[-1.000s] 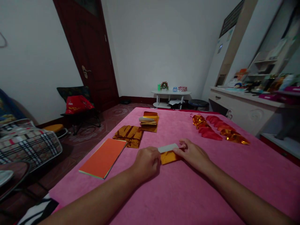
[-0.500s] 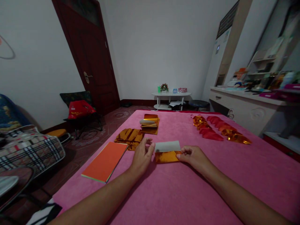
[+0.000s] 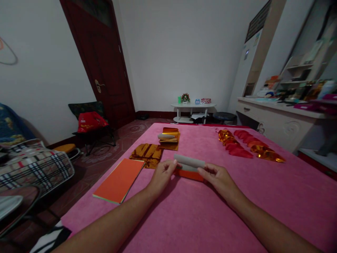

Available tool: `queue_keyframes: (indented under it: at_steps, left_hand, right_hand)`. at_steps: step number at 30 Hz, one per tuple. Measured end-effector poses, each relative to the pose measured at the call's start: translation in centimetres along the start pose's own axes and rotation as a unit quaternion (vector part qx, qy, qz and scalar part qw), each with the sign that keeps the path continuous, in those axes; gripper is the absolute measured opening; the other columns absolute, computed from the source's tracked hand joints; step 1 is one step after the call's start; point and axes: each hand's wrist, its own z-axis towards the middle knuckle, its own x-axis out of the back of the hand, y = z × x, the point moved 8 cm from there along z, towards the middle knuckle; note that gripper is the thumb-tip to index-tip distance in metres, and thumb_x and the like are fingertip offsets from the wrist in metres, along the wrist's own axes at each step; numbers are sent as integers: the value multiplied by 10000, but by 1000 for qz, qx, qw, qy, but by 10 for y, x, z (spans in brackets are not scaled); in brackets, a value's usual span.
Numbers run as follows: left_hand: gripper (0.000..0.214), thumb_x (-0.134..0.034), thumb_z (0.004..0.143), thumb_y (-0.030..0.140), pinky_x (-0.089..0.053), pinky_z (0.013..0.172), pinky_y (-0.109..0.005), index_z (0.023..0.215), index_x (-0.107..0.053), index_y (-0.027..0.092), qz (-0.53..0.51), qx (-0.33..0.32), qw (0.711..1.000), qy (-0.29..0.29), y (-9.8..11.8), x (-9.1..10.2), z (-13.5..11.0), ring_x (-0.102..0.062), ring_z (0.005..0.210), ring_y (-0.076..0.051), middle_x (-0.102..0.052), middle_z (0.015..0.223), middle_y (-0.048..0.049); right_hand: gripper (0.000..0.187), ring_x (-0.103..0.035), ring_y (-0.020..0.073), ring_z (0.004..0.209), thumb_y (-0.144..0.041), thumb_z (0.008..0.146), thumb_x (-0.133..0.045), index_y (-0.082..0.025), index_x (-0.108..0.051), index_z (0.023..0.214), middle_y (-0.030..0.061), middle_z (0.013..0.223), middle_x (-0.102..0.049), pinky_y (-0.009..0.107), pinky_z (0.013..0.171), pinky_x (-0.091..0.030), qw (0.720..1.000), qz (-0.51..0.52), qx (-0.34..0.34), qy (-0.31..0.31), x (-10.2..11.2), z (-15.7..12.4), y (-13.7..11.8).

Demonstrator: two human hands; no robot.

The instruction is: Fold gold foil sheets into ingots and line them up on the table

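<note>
Both hands are at the ends of a sheet of foil paper (image 3: 190, 168), grey on one face, with its upper edge curled over and an orange strip along the near side. My left hand (image 3: 163, 172) pinches the left end between thumb and fingers. At the right end, the thumb and fingers of my right hand (image 3: 216, 176) are closed on the paper. Just beyond my left hand lie a crinkled stack of gold foil sheets (image 3: 147, 154) and a second gold foil pile (image 3: 172, 145) with a curled grey-backed sheet on top.
An orange paper stack (image 3: 119, 179) lies on the pink-covered table (image 3: 200, 218) to the left. Folded red and gold foil pieces (image 3: 238, 149) sit in rows at the back right. Beyond are a small white table (image 3: 193, 105) and a white counter (image 3: 279, 109).
The paper's gold face showed flat below a grey part; now the far edge curls up grey, with an orange strip beneath. My left fingers have closed onto its left end.
</note>
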Motion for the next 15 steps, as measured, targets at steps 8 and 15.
queue_keyframes:
  at_steps: [8, 15]
  left_hand:
    - [257, -643, 755, 266, -444, 849, -304, 979, -674, 143, 18, -84, 996, -10, 15, -6, 0, -582, 957, -194, -640, 1035, -94]
    - [663, -675, 698, 241, -422, 965, -359, 1308, -417, 201, -100, -61, 991, 67, 15, 7, 2, -504, 1169, -229, -484, 1325, -126]
  right_hand:
    - [386, -485, 114, 446, -512, 682, -660, -133, -624, 620, -3, 499, -556, 232, 457, -375, 999, 31, -28, -12, 2, 1, 3]
    - [346, -630, 146, 559, -432, 681, -721, -112, -663, 801, 77, 652, -689, 240, 556, -495, 975, 194, -98, 36, 3, -6, 11]
